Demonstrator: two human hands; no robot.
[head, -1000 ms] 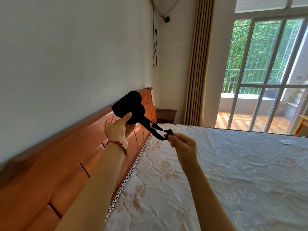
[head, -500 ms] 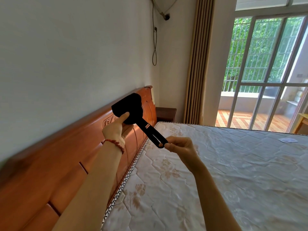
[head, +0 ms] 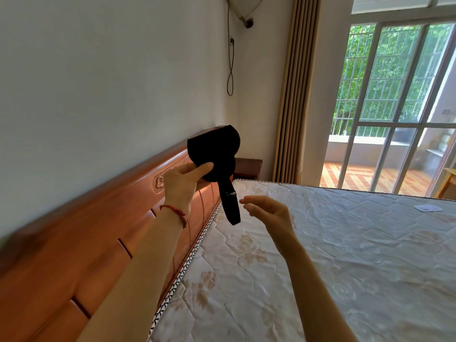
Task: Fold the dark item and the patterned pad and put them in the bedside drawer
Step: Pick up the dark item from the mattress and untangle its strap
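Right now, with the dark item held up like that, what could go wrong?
Only the left hand pinches the dark item, so it may unfold or slip. Its strap dangles free beside the open right hand and could snag later. The patterned pad isn't in view, so it might get forgotten.

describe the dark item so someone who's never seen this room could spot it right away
Start at the long orange wooden headboard running along the wall beside the mattress. In front of its far end, the left hand pinches the dark item. It is the only black thing there, a rounded pad with a strap dangling down.
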